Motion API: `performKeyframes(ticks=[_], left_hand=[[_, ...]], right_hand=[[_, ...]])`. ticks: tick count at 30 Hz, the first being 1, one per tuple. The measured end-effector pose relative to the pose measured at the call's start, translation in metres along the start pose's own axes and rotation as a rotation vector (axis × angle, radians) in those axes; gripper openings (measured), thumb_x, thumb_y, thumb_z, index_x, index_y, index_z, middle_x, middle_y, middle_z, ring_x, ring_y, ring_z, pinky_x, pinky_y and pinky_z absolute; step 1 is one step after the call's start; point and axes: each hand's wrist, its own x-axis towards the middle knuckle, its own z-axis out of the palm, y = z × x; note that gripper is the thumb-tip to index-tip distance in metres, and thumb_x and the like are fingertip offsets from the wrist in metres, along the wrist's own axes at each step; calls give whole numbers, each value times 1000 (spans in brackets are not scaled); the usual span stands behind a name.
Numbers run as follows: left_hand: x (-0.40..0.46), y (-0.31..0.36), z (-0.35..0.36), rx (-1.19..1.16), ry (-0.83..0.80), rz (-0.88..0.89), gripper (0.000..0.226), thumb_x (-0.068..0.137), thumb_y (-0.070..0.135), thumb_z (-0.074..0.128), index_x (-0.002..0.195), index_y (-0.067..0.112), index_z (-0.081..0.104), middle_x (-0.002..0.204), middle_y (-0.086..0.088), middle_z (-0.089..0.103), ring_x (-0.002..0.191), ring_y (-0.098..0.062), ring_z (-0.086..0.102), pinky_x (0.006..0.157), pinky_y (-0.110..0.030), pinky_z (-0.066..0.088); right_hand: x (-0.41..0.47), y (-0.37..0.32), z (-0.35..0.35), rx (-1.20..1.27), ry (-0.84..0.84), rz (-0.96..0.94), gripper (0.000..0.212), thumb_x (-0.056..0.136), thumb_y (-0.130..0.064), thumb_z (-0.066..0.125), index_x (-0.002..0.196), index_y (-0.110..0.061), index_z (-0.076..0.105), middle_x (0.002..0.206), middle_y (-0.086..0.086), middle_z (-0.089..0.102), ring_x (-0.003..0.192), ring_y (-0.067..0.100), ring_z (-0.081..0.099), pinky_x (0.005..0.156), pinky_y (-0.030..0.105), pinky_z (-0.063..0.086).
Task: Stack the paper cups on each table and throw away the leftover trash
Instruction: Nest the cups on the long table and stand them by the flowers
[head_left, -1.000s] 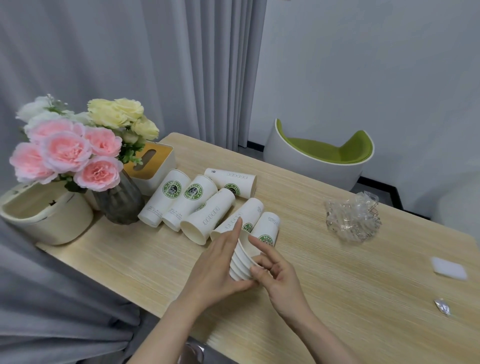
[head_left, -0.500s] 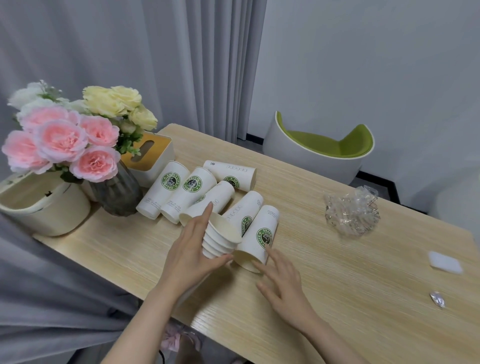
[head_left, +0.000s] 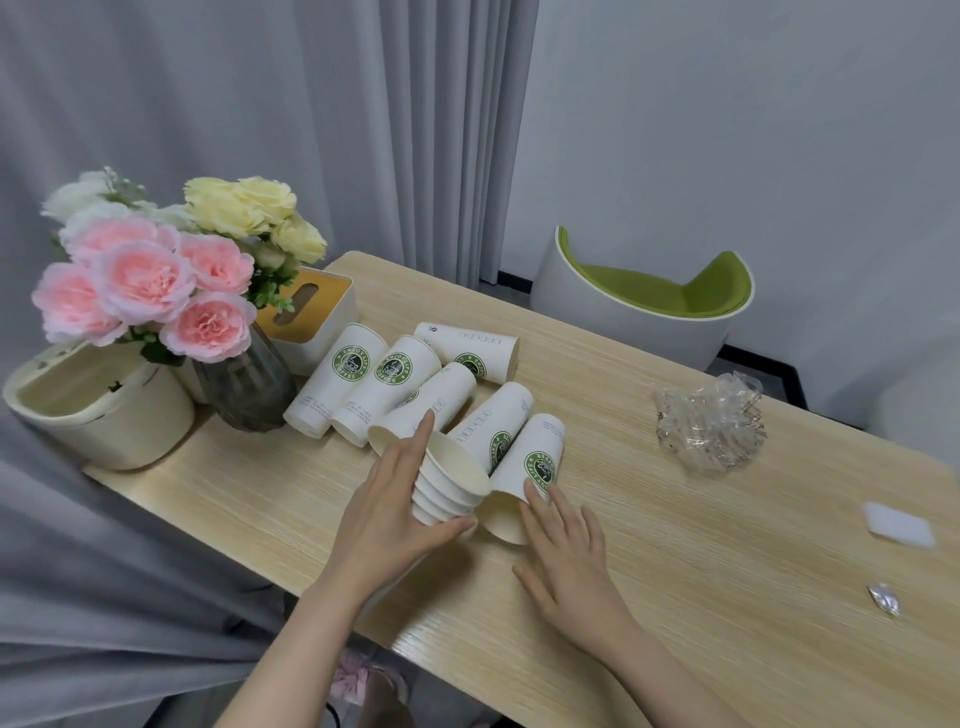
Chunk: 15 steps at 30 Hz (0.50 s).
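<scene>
Now left hand grip clamped on nested cups, right hand fingers apart, touching lying cup.

Bare forearms, seemingly no sleeves

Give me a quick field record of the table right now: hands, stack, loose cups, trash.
left hand: grips the nested stack of cups, held tilted above the table
right hand: open, fingers touching the nearest loose cup
loose cups: six, all lying on their sides
trash: crumpled clear plastic wrap, white square piece, small foil scrap, all at the right
other: flower vase, tissue box, cream container at the left
</scene>
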Motion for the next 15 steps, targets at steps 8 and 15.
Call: performKeyframes(ticks=[8,15], left_hand=[[-1,0,1,-8,-10,-8,111,68,64,71,148,50,-4,135,19,37,121,2,37,82,-29,47],[-2,2,3,1,-25,3,111,69,61,73,149,46,-3,138,18,36,123,1,38,85,-29,46]], right_hand=[[2,2,-37,220,231,10,79,88,-22,62,150,-27,12,158,-13,0,145,2,-3,116,34,-1],[9,11,-49,428,409,105,71,88,-14,66,145,-27,28,152,-14,21,134,6,27,107,26,15]])
